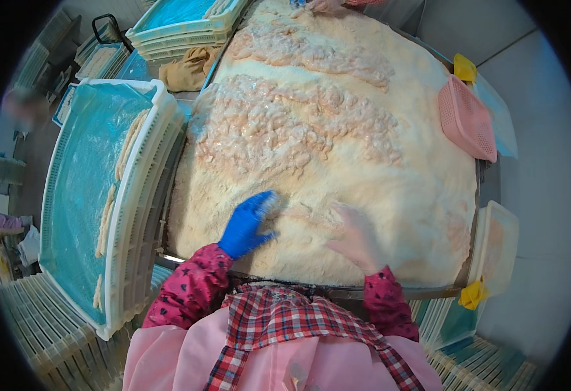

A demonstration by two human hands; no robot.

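Observation:
A wide table is covered with pale, flour-like powder [422, 208], and wet, pinkish pieces that look like raw meat [285, 124] lie heaped across its middle. My left hand [241, 225], in a blue glove, is low over the powder near the table's front edge, thumb and fingers apart. Opposite it is my right hand [358, 240], pale and smeared by motion, its thumb also away from its fingers. Neither hand visibly holds anything. Powder and a faint pinkish strip [305, 216] lie between them.
Left of the table stands a stack of white crates [119, 215], the top one lined in blue with several coated strips [106, 221]. More crates [181, 32] and a brown cloth [191, 68] are beyond. A pink basket [466, 120] sits at the right edge. Another person's hand [324, 5] shows at the far end.

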